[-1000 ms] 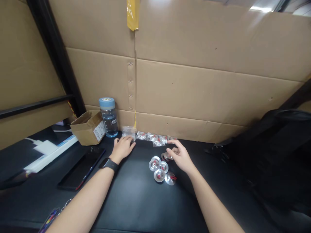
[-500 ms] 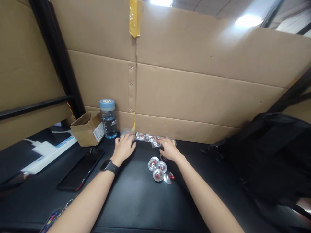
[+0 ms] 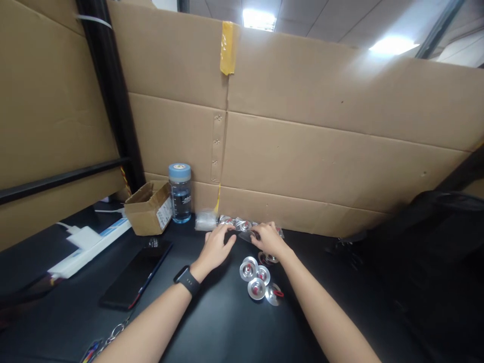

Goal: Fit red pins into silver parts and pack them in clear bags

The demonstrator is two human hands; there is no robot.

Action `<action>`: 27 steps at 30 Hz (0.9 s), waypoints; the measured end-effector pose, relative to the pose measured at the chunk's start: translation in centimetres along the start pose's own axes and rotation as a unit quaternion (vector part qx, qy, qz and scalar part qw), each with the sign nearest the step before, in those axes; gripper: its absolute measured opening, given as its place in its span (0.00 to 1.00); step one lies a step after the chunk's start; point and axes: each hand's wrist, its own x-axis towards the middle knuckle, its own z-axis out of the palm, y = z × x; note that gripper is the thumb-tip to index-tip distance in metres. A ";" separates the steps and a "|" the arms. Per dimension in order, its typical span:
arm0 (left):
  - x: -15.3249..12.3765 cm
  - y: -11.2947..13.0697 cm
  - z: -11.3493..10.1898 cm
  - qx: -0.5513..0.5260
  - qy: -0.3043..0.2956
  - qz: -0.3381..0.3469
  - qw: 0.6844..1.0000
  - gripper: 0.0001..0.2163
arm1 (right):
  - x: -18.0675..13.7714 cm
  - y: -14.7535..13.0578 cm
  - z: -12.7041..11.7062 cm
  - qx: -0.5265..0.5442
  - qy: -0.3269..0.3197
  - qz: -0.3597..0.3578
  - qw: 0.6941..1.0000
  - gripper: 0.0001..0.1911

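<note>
My left hand (image 3: 217, 247), a dark watch on its wrist, rests with fingers spread on the black table (image 3: 212, 322), fingertips touching a row of small clear bags (image 3: 242, 224) holding silver and red parts along the cardboard wall. My right hand (image 3: 267, 239) reaches the same row, its fingers curled onto one bag; the grip itself is partly hidden. Just below my right hand lies a cluster of several silver discs with red centres (image 3: 259, 282). A crumpled clear bag (image 3: 206, 221) lies left of the row.
A blue-capped water bottle (image 3: 180, 193) and a small open cardboard box (image 3: 149, 206) stand at the back left. A black phone (image 3: 136, 275) and a white power strip (image 3: 88, 247) lie further left, keys (image 3: 109, 338) near the front. A black backpack (image 3: 423, 252) fills the right.
My left hand slid right from the crumpled bag to the row of bags. My right hand moved from above the discs up onto the row. The camera tilted upward.
</note>
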 end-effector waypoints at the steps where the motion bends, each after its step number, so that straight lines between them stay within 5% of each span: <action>1: 0.0 0.1 0.3 -0.056 -0.005 -0.016 0.998 0.14 | -0.2 -0.1 -0.5 0.052 -0.002 -0.015 0.999 0.11; 6: -0.9 2.0 1.0 -0.262 -0.086 -0.048 0.960 0.22 | -1.9 -1.1 -4.4 0.211 -0.053 -0.089 0.972 0.06; 14: -2.3 3.3 1.3 -0.198 -0.145 0.033 0.969 0.30 | -2.9 -0.6 -7.0 0.228 -0.170 -0.082 0.955 0.02; 22: -2.6 3.1 2.1 -0.171 -0.161 0.031 0.972 0.24 | -2.0 -0.1 -5.9 0.181 -0.145 -0.086 0.969 0.03; 27: -2.2 3.4 1.5 -0.186 -0.121 0.004 0.975 0.10 | -1.7 -0.3 -6.0 0.179 -0.091 -0.110 0.974 0.05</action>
